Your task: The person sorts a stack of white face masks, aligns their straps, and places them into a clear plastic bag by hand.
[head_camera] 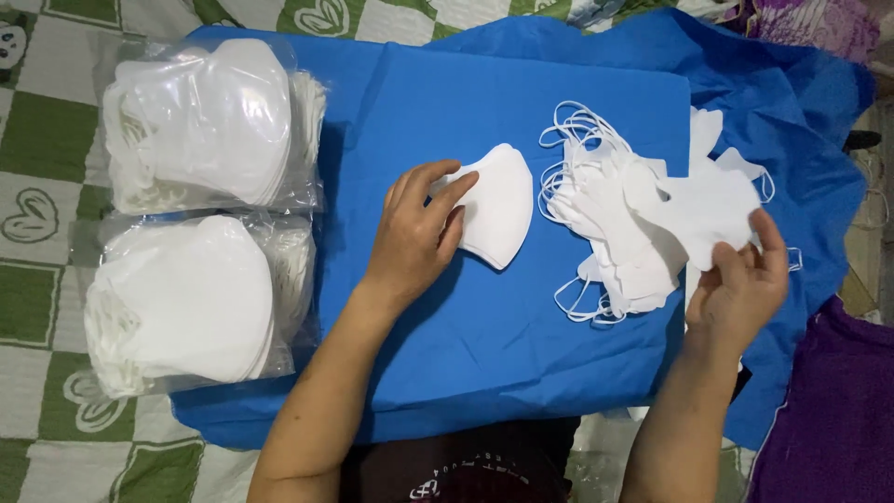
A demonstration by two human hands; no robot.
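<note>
My left hand [416,230] rests on a small stack of folded white face masks [498,207] in the middle of a blue cloth [484,326], fingers pressing its left edge. My right hand [742,284] pinches a single white mask [712,207] lifted at the right, above a loose pile of white masks with ear loops [605,224]. Both forearms reach in from the bottom.
Two clear plastic bags packed with white masks lie at the left, one at the back [209,126] and one nearer [191,303]. A green and white checked sheet [37,140] lies under everything. Purple fabric [829,419] sits at the lower right.
</note>
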